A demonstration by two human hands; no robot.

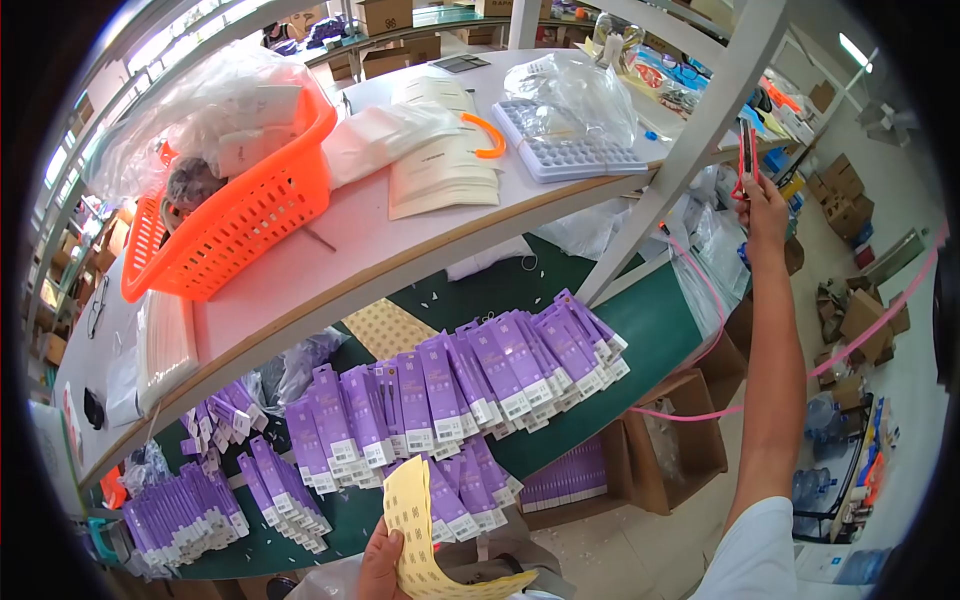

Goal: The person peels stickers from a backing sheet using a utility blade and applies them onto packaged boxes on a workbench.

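low at the near edge of the view, just in front of the purple packs (325,410), a curling yellow sheet (408,505) with rows of small printed marks is standing partly upright, its lower end bending away to the right. the left hand (378,565) is clamping it by the near side, the thumb pressing on its face; the other fingers are mostly hiding behind it. up on the far right, the right hand (765,210) is closing its grip around a red and black tool (746,150), probably a cutter, and is holding it with the arm stretched out beside the slanting white post (690,135). whether the tool is touching anything there, one cannot tell.

the step in hand seems to be handling the sheet on one side while reaching with the tool on the other. a next move would be calling for a steady left pinch, so the sheet is not creasing, and care with the tool near the post.

around the sheet, the packs are lying in overlapping rows on the green desk (630,385), with another patterned sheet (388,328) behind them. above, the white desk (350,235) is carrying an orange basket (245,225) and a pale tray (580,165).
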